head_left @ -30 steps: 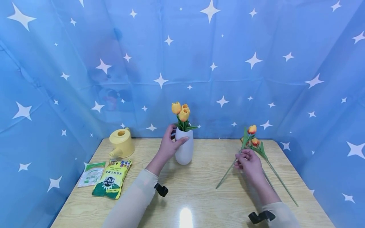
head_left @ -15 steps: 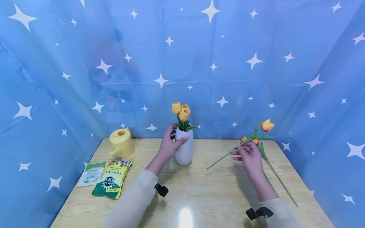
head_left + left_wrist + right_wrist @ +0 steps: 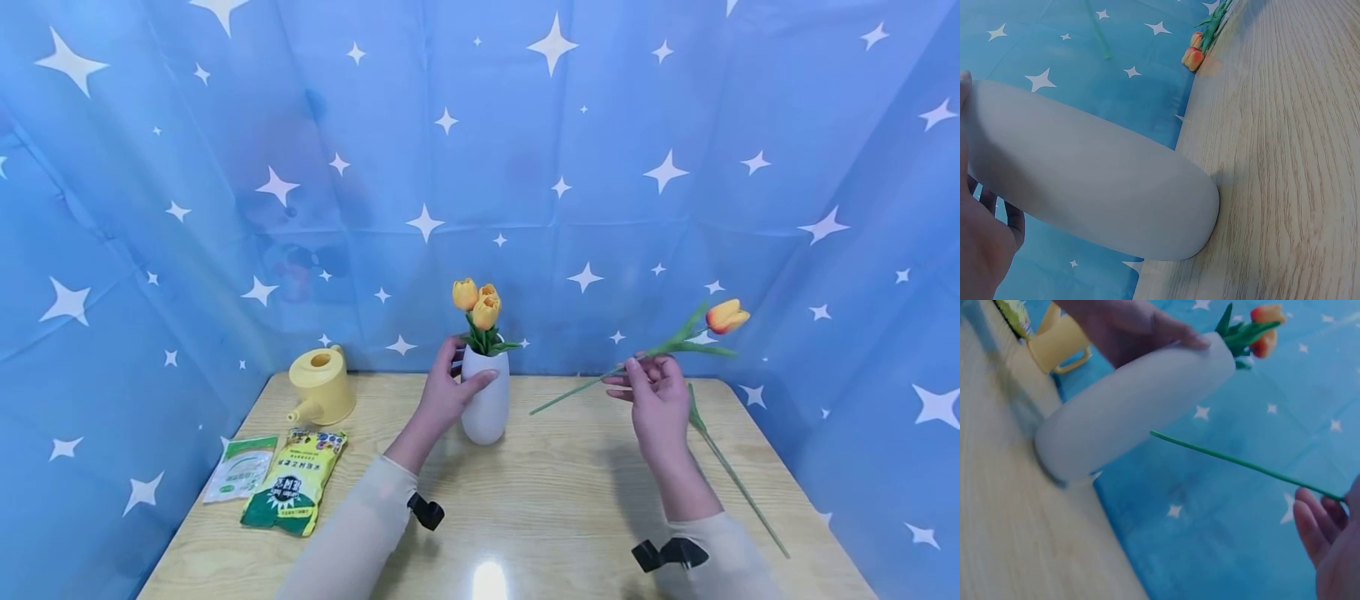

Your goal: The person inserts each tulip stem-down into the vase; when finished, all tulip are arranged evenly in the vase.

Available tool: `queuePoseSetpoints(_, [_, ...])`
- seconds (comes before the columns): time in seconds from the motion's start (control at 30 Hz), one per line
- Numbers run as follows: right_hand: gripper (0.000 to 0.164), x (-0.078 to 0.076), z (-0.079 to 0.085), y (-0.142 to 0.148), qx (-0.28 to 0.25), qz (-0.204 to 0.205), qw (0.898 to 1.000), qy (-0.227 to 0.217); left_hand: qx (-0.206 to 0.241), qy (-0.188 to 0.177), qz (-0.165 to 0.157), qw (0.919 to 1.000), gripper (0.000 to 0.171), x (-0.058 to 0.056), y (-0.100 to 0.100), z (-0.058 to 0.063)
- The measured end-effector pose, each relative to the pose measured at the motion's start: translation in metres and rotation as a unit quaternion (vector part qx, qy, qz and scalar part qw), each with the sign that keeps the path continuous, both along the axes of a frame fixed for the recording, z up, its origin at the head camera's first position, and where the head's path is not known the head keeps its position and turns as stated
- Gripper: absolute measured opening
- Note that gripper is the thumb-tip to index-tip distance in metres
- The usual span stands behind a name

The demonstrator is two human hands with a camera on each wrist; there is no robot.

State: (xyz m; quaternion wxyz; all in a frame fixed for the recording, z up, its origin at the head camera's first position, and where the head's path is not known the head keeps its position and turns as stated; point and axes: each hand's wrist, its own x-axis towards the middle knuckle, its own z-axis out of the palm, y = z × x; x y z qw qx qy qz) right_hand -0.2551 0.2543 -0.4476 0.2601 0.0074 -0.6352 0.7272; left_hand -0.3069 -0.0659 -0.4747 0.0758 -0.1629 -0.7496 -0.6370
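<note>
My left hand (image 3: 441, 398) grips the upper part of a white vase (image 3: 486, 408) that stands upright on the table, thumb on the near side. Several yellow tulips (image 3: 486, 314) with green leaves stick out of its mouth. Off to the vase's right, my right hand (image 3: 660, 408) pinches the stem of an orange-red tulip (image 3: 727, 317), raised above the table. Its bloom points right and its bare stem end slants down left towards the vase, apart from it. The right wrist view shows this green stem (image 3: 1241, 462) ending in front of the vase.
More orange tulips (image 3: 1194, 57) lie at the table's right, partly hidden by my right hand in the head view; one stem (image 3: 738, 479) shows. At left are a yellow watering can (image 3: 322, 392), a yellow-green bag (image 3: 296, 483) and a white-green packet (image 3: 242, 471). A starry blue curtain (image 3: 495, 167) encloses the table.
My right hand has lifted the tulip off the others, and its stem has tilted flatter, bloom swinging up and right. My left hand keeps its hold on the vase. The head view has shifted slightly.
</note>
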Motion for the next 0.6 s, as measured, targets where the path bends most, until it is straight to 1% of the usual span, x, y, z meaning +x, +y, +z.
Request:
queuePoseSetpoints(0.23, [0.018,-0.005,0.027,-0.016,-0.028,-0.008,0.997,0.069,0.003,0.002,-0.001,1.0000,0.066,0.000,0.000,-0.002])
queuePoseSetpoints(0.4, [0.026,-0.007,0.048,-0.025,-0.047,-0.007,0.991,0.121,0.008,0.002,-0.002,1.0000,0.066,-0.002,0.001,-0.004])
queuePoseSetpoints(0.5, [0.026,-0.011,0.059,-0.029,-0.056,-0.005,0.987,0.148,0.008,0.001,-0.001,1.0000,0.067,-0.002,0.000,-0.004])
queuePoseSetpoints(0.6, [0.022,-0.014,0.067,-0.033,-0.066,0.000,0.984,0.167,0.005,-0.001,0.001,1.0000,0.068,-0.002,0.000,-0.003])
